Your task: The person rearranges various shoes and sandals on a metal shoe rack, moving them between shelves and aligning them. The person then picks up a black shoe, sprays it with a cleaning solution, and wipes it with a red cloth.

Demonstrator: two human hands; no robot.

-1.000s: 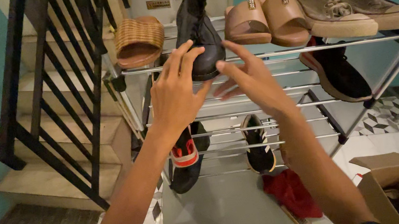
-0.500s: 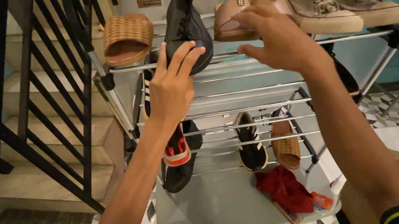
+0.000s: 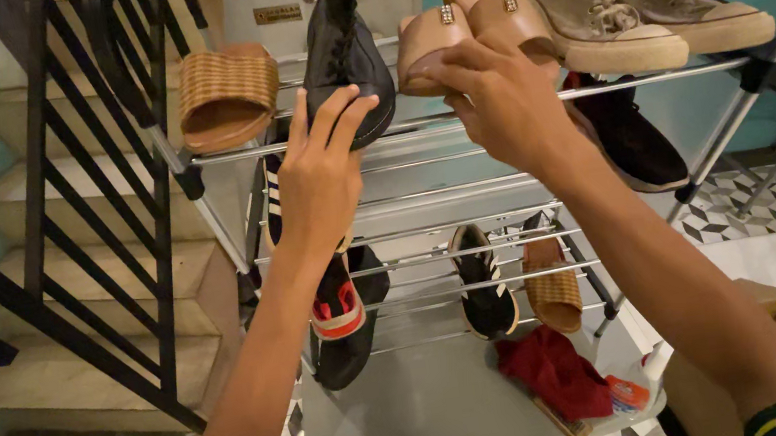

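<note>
The left hand [image 3: 318, 182] rests its spread fingers on the toe of the tall black boot [image 3: 346, 64], which stands on the top rail of the metal shoe rack [image 3: 493, 106]; fingers lie flat against the leather, not closed around it. The boot's shaft runs upward, away from the palm. The right hand [image 3: 503, 103] grips the near edge of the tan slide sandal [image 3: 430, 43], fingers curled on its sole, thumb beneath. The sandal's long axis points away from the person, just beside the boot. Each hand is nearest to its own shoe. A woven mule [image 3: 227, 94] sits left of the boot.
</note>
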